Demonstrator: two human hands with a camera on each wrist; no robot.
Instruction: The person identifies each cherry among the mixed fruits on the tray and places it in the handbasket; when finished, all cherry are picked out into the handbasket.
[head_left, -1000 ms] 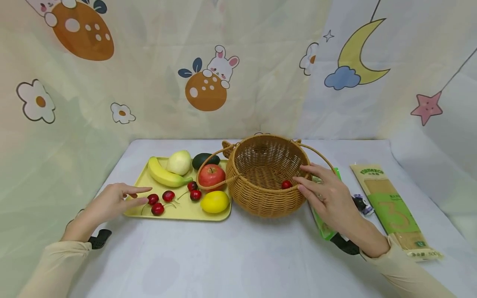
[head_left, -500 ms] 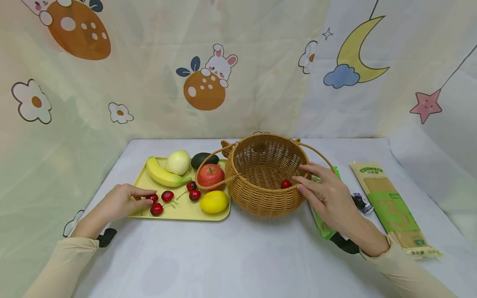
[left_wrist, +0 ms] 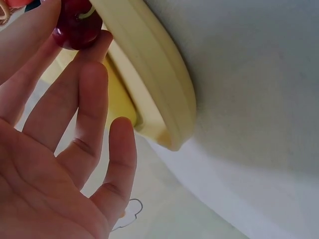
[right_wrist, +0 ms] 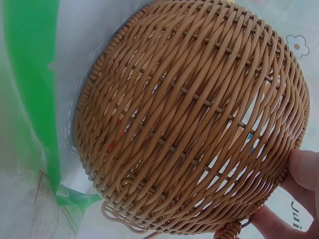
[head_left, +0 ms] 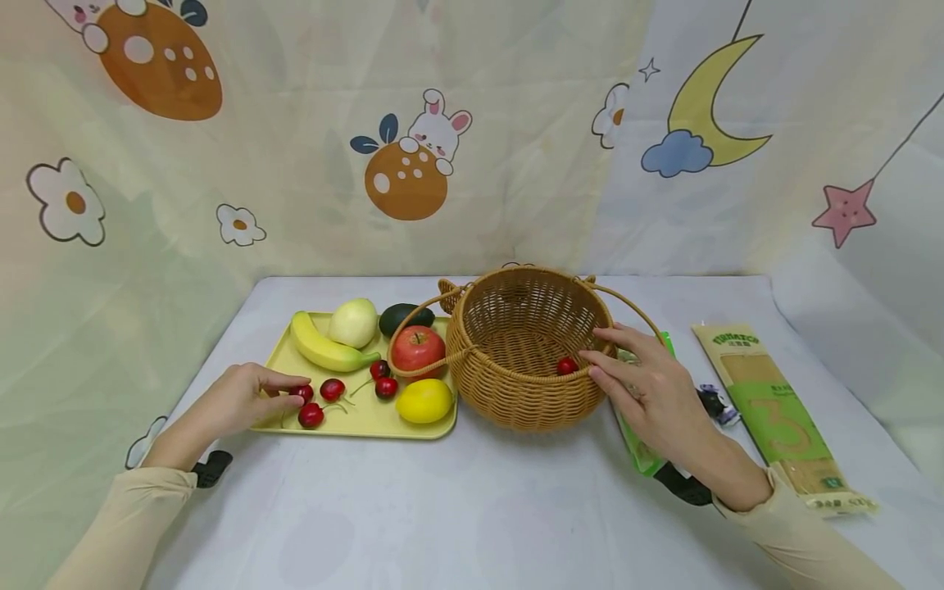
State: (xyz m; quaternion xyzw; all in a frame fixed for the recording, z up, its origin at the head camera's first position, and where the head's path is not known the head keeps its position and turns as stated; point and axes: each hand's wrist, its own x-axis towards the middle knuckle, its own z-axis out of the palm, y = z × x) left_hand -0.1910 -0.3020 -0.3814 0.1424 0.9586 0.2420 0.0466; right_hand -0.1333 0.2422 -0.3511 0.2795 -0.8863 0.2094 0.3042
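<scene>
At the left end of the yellow tray (head_left: 361, 426), my left hand (head_left: 234, 403) pinches a dark red cherry (left_wrist: 77, 30) between thumb and fingertips. Its other fingers are spread beside the tray's rim in the left wrist view. Close to that cherry lie more cherries (head_left: 311, 415) with green stems. My right hand (head_left: 655, 392) holds the right rim of a wicker basket (head_left: 527, 401), thumb outside and fingers over the edge. The basket is tilted with its mouth towards me, and one red cherry (head_left: 567, 365) lies inside.
The tray also bears a banana (head_left: 328, 348), a pale round fruit (head_left: 354, 322), a dark green fruit (head_left: 397, 318), an apple (head_left: 417, 348) and a lemon (head_left: 425, 401). Right of the basket lie a green-edged packet (head_left: 640, 447), a small purple-black wrapped item (head_left: 717, 404) and a noodle packet (head_left: 778, 410).
My left hand has moved right and closed its thumb and fingers on the leftmost cherry. My right hand and the basket have stayed in place.
</scene>
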